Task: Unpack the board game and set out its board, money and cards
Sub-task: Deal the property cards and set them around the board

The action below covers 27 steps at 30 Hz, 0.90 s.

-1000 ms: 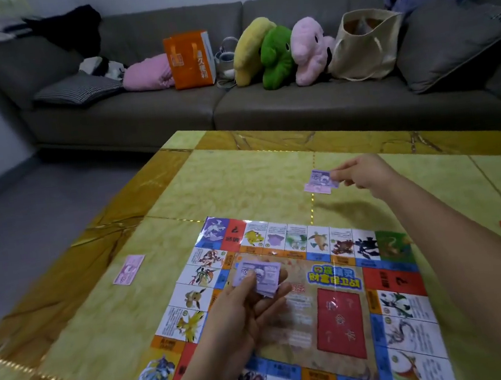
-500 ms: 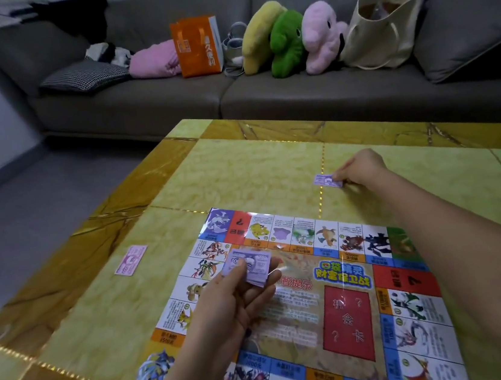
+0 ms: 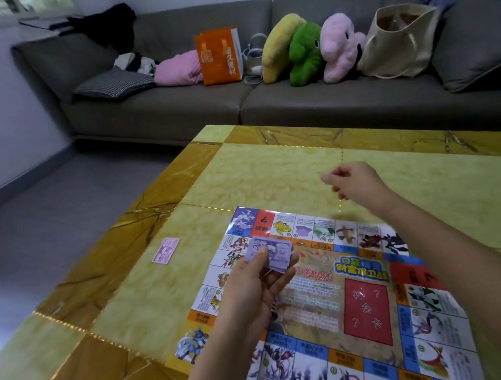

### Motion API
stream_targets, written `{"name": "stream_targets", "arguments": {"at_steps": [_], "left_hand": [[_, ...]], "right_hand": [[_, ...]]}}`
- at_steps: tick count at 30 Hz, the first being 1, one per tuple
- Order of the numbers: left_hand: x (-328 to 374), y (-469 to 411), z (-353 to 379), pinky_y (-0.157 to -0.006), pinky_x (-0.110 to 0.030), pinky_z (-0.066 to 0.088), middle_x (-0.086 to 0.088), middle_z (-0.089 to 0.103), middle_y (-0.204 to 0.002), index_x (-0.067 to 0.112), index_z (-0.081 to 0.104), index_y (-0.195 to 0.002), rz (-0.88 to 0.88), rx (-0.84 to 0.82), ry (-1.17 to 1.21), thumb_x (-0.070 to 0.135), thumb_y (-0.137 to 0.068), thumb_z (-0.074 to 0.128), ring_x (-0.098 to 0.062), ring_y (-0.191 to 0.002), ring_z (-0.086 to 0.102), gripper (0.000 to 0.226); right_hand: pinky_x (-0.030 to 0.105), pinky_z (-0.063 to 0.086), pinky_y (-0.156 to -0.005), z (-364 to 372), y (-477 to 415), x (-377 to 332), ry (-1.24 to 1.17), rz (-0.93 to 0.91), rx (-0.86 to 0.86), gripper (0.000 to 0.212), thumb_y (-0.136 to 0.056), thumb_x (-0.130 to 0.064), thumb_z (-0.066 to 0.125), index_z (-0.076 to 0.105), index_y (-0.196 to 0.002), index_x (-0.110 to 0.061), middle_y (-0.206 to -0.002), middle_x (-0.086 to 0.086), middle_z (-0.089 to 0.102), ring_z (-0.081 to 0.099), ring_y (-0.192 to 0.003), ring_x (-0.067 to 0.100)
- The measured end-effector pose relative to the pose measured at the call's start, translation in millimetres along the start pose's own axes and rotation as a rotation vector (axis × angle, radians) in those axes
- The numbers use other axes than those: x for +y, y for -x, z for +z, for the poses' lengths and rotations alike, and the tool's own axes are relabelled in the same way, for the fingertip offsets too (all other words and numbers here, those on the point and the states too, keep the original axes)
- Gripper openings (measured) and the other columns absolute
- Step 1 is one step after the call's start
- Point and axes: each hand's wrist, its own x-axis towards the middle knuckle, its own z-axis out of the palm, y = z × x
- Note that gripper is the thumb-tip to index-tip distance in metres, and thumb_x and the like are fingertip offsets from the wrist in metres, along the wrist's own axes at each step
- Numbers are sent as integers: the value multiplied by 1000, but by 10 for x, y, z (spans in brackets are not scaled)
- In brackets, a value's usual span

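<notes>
Purple paper notes (image 3: 277, 251) are sitting as a small stack in the left hand (image 3: 254, 284), which is pinching them between thumb and curled fingers above the near-left part of the board (image 3: 368, 308). The board itself is lying unfolded and flat on the yellow tabletop (image 3: 272, 171), so I am judging this part of the task as done. One pink note (image 3: 166, 251) is lying alone on the tabletop, to the left of the board and apart from it, so the money is being set out but is not finished: the purple stack is not yet lying anywhere.

The right hand (image 3: 356, 184) is hovering over the tabletop just beyond the far edge of the board. Its fingers are curling in, with the thumb close to the forefinger, and I am seeing no note between them. The picture is a little blurred there, so something small could be hiding under the hand.

No cards are showing anywhere, and the red card field (image 3: 367, 313) in the middle of the board is carrying nothing. The game's box is not in view either. I am placing the task somewhere near its middle: board ready, money partly out, cards not begun.
</notes>
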Motion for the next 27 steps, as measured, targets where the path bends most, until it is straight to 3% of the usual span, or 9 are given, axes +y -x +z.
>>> {"name": "stream_targets", "arguments": {"at_steps": [5, 7, 9, 12, 17, 21, 24, 27], "left_hand": [[42, 156, -6, -58, -23, 58, -14, 74, -84, 1, 61, -103, 77, 30, 0, 13, -101, 43, -19, -73, 72, 22], [49, 229, -43, -60, -26, 58, -12, 73, -87, 2, 63, -105, 84, 61, -64, 18, -100, 46, -17, -74, 70, 23], [61, 300, -96, -61, -31, 53, -7, 71, -88, 8, 64, -103, 85, 106, -148, 24, -98, 50, -17, -79, 67, 22], [102, 401, -193, -69, -27, 49, 1, 72, -73, 10, 65, -93, 136, 91, -147, 22, -98, 50, -11, -77, 65, 20], [228, 540, -494, -70, -26, 50, -1, 71, -76, 10, 66, -90, 185, 65, -179, 22, -97, 50, -9, -72, 65, 21], [394, 543, -721, -85, -36, 52, -11, 68, -95, 8, 62, -99, 195, 163, -10, 18, -99, 47, -19, -85, 63, 19], [524, 510, -935, -78, -33, 51, -12, 66, -103, 11, 65, -98, 193, 214, 140, 20, -102, 40, -21, -94, 61, 26], [602, 490, -1138, -74, -32, 49, -13, 66, -104, 11, 65, -98, 189, 260, 193, 20, -102, 40, -22, -96, 63, 27]], "right_hand": [[19, 48, -56, 303, 1010, -500, -205, -142, -396, 21, -77, -25, 77, 70, -87, -8, -75, 5, 68, 58, -61, 10], [20, 49, -61, 442, 1245, -557, -204, -159, -389, 20, -70, -22, 83, 70, -83, -16, -75, -1, 70, 61, -64, 7], [22, 51, -64, 561, 1399, -569, -256, -141, -275, 20, -68, -18, 85, 67, -78, -19, -74, -3, 69, 62, -65, 7], [17, 49, -59, 692, 1546, -593, -371, -86, -168, 18, -68, -16, 85, 67, -71, -14, -67, -3, 67, 60, -59, 3], [16, 51, -62, 896, 1662, -722, -415, -86, -224, 12, -73, -17, 81, 70, -72, -15, -74, 5, 71, 66, -67, 9], [23, 56, -63, 1094, 1585, -895, -466, -79, -341, 9, -90, -12, 65, 61, -85, -6, -81, 12, 66, 67, -66, 17], [29, 58, -56, 1262, 1418, -1073, -486, -46, -430, 11, -95, -8, 55, 48, -87, -4, -80, 13, 58, 68, -58, 21], [21, 52, -51, 1460, 1189, -1190, -332, -121, -435, 10, -89, -1, 62, 54, -86, -3, -75, 12, 61, 64, -52, 14]]}}
